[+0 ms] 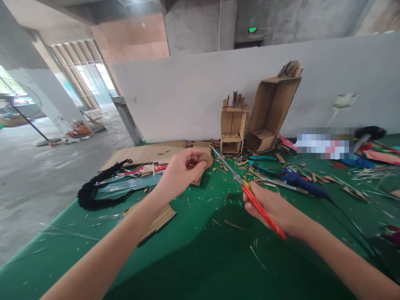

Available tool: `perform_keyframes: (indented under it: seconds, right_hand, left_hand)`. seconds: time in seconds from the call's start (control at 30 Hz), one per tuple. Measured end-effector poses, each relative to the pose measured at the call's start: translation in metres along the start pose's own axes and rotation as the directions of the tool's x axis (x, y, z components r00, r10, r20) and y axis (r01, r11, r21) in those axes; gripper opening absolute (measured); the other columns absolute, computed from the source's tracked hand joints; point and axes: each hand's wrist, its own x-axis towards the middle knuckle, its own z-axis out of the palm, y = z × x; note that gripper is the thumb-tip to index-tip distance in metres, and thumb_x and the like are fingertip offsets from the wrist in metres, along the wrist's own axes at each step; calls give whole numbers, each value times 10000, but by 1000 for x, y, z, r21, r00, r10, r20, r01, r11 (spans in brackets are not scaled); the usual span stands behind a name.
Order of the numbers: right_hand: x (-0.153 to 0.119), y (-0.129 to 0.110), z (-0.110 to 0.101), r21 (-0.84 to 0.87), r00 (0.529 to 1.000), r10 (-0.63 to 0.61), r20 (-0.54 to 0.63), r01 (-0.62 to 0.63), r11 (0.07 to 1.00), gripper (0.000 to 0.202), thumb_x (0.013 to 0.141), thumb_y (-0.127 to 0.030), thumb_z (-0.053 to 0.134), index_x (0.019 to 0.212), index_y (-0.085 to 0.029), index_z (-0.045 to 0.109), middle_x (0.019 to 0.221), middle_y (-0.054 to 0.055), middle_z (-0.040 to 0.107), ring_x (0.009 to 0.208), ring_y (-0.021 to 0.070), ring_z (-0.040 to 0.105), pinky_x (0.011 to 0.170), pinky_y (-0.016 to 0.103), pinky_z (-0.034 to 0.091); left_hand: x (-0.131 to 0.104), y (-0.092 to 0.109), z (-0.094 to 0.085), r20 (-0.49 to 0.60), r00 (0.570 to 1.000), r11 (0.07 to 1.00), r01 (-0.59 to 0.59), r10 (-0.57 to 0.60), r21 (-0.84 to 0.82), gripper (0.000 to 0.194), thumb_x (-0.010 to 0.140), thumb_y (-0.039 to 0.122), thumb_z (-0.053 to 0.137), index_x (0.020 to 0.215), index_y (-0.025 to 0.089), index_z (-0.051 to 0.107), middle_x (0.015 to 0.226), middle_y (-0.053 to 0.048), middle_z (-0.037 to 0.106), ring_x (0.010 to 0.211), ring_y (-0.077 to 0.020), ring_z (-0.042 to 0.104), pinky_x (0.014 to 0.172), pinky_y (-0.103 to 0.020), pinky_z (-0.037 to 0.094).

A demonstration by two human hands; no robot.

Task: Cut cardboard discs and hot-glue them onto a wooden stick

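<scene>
Between the thumb and fingers of my left hand (184, 168) is a small round cardboard disc (206, 159), held up over the green table (200, 250). My right hand (265, 204) grips a pair of scissors (229, 168) with red handles. Their metal blades look closed and point up and left, with the tips just right of the disc and apart from it. Cardboard scraps (225, 168) are scattered on the tabletop beyond both hands. A flat cardboard piece (161, 221) lies under my left forearm, partly hidden by it.
Two cardboard box structures (233, 125) (270, 112) stand against a white partition (181, 100). To the right lie a blue glue gun (304, 183) with its cord and teal-handled pliers (262, 168). Black fuzzy strands (90, 196), clear glue sticks (131, 185) and cardboard sheets (150, 154) lie left.
</scene>
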Motion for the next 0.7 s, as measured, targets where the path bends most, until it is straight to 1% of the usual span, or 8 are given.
perform_keyframes:
  seconds: [0.07, 0.17, 0.27, 0.33, 0.4, 0.47, 0.57, 0.7]
  right_hand:
    - [-2, -2, -1, 6, 1000, -16, 6, 16, 1000, 245, 874, -467, 431, 847, -223, 432, 805, 55, 609, 653, 194, 570, 564, 287, 390]
    - [-2, -4, -1, -13, 1000, -25, 9, 25, 1000, 251, 861, -467, 455, 832, -220, 425, 804, 54, 596, 655, 193, 559, 577, 294, 398]
    - [1, -4, 1, -77, 1000, -8, -4, 8, 997, 270, 843, -475, 474, 784, -221, 402, 776, 45, 580, 627, 189, 535, 573, 303, 395]
    - [2, -3, 3, -135, 999, -4, -43, -1, 991, 277, 832, -483, 483, 800, -215, 423, 797, 60, 583, 655, 206, 539, 583, 316, 394]
    - [4, -1, 4, -181, 996, -7, -92, -10, 983, 301, 827, -497, 486, 865, -200, 460, 856, 89, 589, 720, 233, 556, 614, 336, 403]
    - [5, 2, 4, -207, 993, -12, -120, -13, 978, 332, 831, -505, 478, 926, -187, 475, 904, 110, 587, 779, 254, 568, 645, 353, 414]
    - [5, 6, 5, -247, 991, -18, -135, -16, 969, 357, 825, -523, 480, 937, -184, 480, 894, 107, 579, 803, 270, 574, 643, 359, 421]
    - [5, 8, 6, -285, 990, -27, -136, -13, 958, 367, 826, -541, 474, 911, -184, 476, 858, 94, 573, 782, 271, 573, 623, 355, 419]
  left_hand:
    - [0, 0, 1, -12, 1000, 1000, -1, 2, 16, 221, 676, 166, 675, 897, 158, 669, 815, -65, 686, 736, -160, 611, 701, -284, 477]
    - [0, -2, 1, 20, 1000, 999, -6, 7, -38, 202, 669, 155, 675, 870, 166, 669, 837, -70, 686, 761, -167, 612, 730, -291, 478]
    - [1, -4, 0, 38, 999, 995, 6, -2, -102, 209, 650, 132, 683, 855, 174, 670, 853, -63, 686, 782, -170, 615, 772, -302, 475]
    - [1, -5, 0, 47, 999, 993, 14, -8, -116, 207, 645, 124, 686, 844, 179, 670, 856, -60, 686, 784, -171, 620, 778, -305, 476]
    - [1, -5, 0, 48, 999, 995, 4, 1, -100, 193, 652, 126, 684, 836, 181, 673, 849, -61, 686, 781, -172, 622, 761, -299, 478]
    - [1, -4, 1, 54, 998, 999, -22, 24, -39, 158, 676, 145, 672, 830, 182, 676, 827, -61, 686, 756, -168, 622, 725, -290, 480]
    - [0, -3, 1, 64, 997, 997, -46, 42, 65, 118, 707, 164, 650, 819, 183, 682, 787, -58, 683, 703, -159, 615, 669, -281, 474]
    - [0, -5, 2, 54, 998, 998, -44, 42, 34, 122, 689, 149, 659, 799, 190, 691, 771, -55, 682, 669, -158, 607, 640, -285, 466]
